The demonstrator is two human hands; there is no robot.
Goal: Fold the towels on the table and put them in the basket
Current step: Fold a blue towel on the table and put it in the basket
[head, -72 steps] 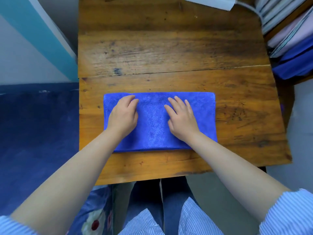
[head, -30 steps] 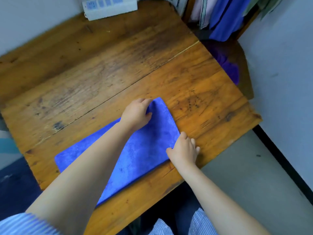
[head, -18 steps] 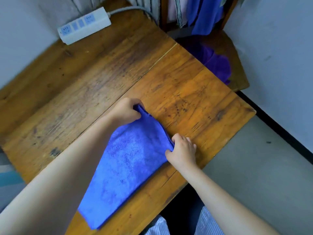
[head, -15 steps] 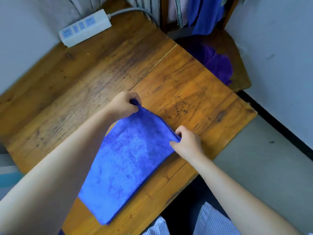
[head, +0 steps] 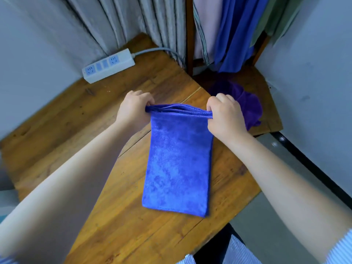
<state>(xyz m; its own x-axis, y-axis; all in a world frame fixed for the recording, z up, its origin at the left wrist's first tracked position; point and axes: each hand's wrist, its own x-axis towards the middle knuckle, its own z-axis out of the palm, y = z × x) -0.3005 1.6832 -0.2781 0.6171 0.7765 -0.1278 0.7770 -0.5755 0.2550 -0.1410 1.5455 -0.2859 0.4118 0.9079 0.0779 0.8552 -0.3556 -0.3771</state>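
A folded blue towel (head: 179, 164) hangs by its top edge above the wooden table (head: 80, 119). My left hand (head: 134, 109) grips the top left corner and my right hand (head: 225, 115) grips the top right corner, so the edge is stretched between them. The towel's lower end sits near or on the table top; I cannot tell which. A crumpled purple towel (head: 247, 105) lies on a lower wooden surface (head: 266, 103) behind my right hand. No basket is in view.
A white power strip (head: 108, 65) with its cable lies at the table's far edge by a grey curtain (head: 122, 21). Hanging cloths (head: 230, 29) fill the corner beyond. A grey wall (head: 312, 73) and grey floor (head: 270, 225) run along the right.
Both hands have moved from smoothing the flat towel to gripping its right end and lifting it off the table. The view has swung right toward the corner.
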